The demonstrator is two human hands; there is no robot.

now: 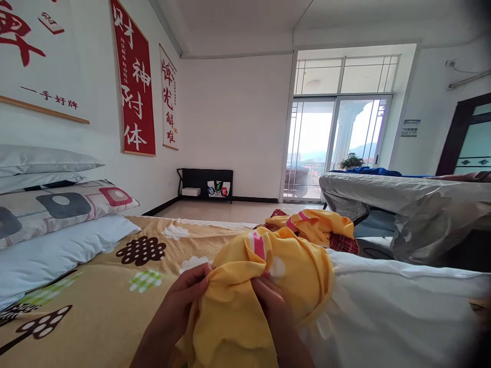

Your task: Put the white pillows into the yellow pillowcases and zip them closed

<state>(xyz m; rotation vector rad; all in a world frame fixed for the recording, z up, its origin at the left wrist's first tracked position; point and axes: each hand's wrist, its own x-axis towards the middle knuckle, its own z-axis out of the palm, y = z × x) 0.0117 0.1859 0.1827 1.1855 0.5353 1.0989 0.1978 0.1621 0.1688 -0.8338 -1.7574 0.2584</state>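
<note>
A yellow cloth [238,312] with pink and white markings is bunched up in front of me, above the bed. My left hand [190,289] pinches its folded edge between thumb and fingers. On the other side, my right hand [274,299] is closed on the same cloth, its fingertips partly hidden in the folds. The cloth hangs down between my two wrists, and a wide part of it bulges out beyond my right hand. Whether it is a garment or a bed cover, I cannot tell.
Beneath lies a bed with a tan patterned sheet [95,301]. Pillows [69,207] are stacked at left, and white bedding [387,306] spreads at right. Behind the cloth is another yellow and red checked pile [322,227]. A plastic-covered table [422,197] stands at right.
</note>
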